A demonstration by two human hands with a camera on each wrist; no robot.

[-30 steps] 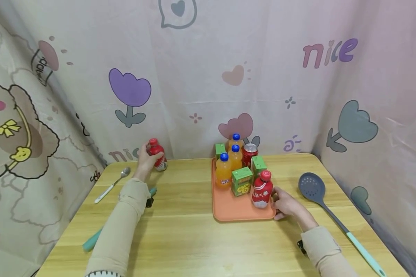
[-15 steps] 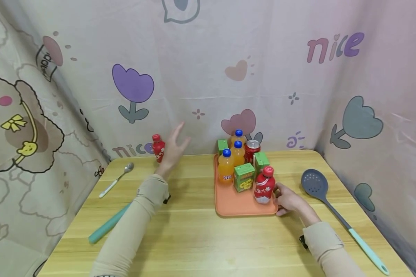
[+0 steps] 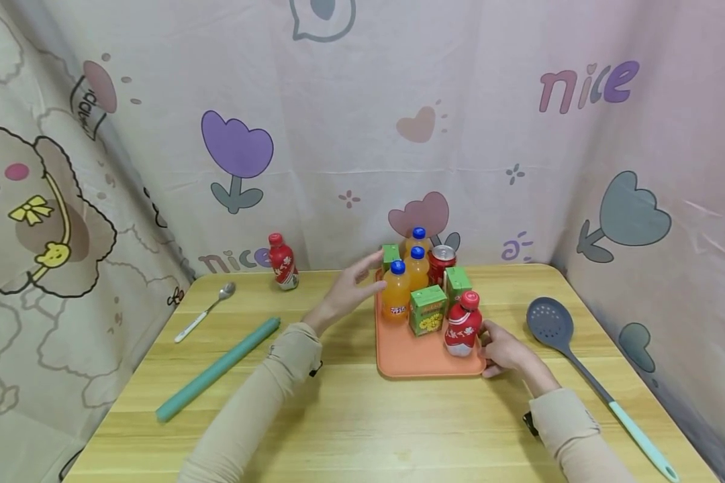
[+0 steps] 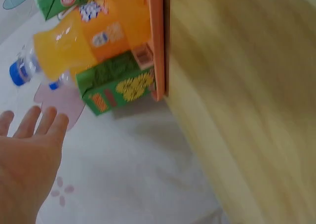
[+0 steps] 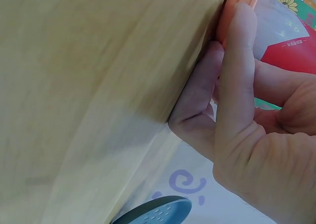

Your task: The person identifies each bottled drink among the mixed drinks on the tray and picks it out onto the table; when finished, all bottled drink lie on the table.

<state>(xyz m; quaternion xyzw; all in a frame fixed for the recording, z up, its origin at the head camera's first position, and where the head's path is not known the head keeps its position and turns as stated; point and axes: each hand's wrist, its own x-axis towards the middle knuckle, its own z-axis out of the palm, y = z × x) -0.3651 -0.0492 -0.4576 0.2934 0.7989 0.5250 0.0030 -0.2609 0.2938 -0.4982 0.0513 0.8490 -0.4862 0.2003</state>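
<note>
In the head view, a pale wood-grain counter (image 3: 344,429) stands before light fabric curtains (image 3: 326,94) printed with tulips, hearts and the word "nice", with a cartoon animal on the left side. On the counter's left lie a metal spoon with a white handle (image 3: 207,314) and a long teal cylindrical rod (image 3: 219,370); a red-wrapped plastic bottle (image 3: 283,263) stands upright near the back edge. A dark grey perforated skimmer with a mint-green handle (image 3: 550,323) lies at the right. Right of centre sits a flat orange rectangular tray (image 3: 407,361), between the two hands. It carries three clear bottles of orange drink with blue caps (image 3: 395,300), green juice cartons (image 3: 427,311), a red can with a silver top (image 3: 442,264) and a second red-wrapped bottle (image 3: 462,327) near its right front corner. The left hand (image 3: 347,294), fingers extended, is at the tray's left side; the right hand (image 3: 503,349) grips the rim at the right front corner.

In the left wrist view, turned sideways, the counter fills the right half. The left hand is spread, a gap showing between its fingertips and the blue caps.

In the right wrist view, the right hand pinches the tray's rim, beside the second red-wrapped bottle; the skimmer's head shows at the bottom.
</note>
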